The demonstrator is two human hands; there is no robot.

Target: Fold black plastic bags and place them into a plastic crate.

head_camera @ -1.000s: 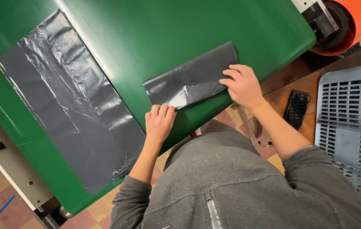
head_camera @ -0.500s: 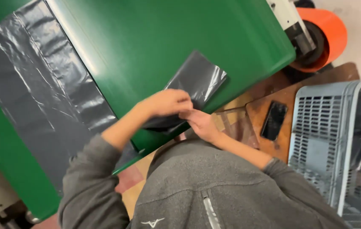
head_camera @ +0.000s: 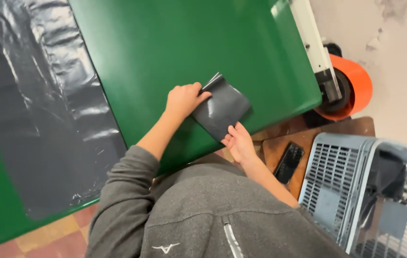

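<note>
1. Since half a second ago, both hands have shifted on the folded dark grey plastic bag: then the left arm crossed over the right at the bag's near edge; now the arms are uncrossed and the bag shows as a smaller, squarer packet.
2. Folded dark grey plastic bag: lies on the green tabletop, near its front edge, between the two hands; one upper corner is lifted slightly off the surface.
3. Left hand: curled into a loose fist, knuckles up, pressing on the bag's left edge; the thumb tip lies on the plastic. Grey sleeve pushed up to the elbow.
4. Right hand: at the bag's near lower corner, fingers touching the edge of the plastic; whether they pinch it or only rest against it cannot be told.
5. Flat dark plastic sheet: spread along the left part of the tabletop, well apart from the folded bag, wrinkled and glossy.
6. Orange wheel: beyond the tabletop's right end, beside a white frame piece.
7. Black phone: lies on a brown wooden surface below the tabletop's edge, near the right forearm.
8. Pale blue slatted crate: just right of the phone, at the lower right.
9. Checkered floor tiles: visible at the lower left.
</note>
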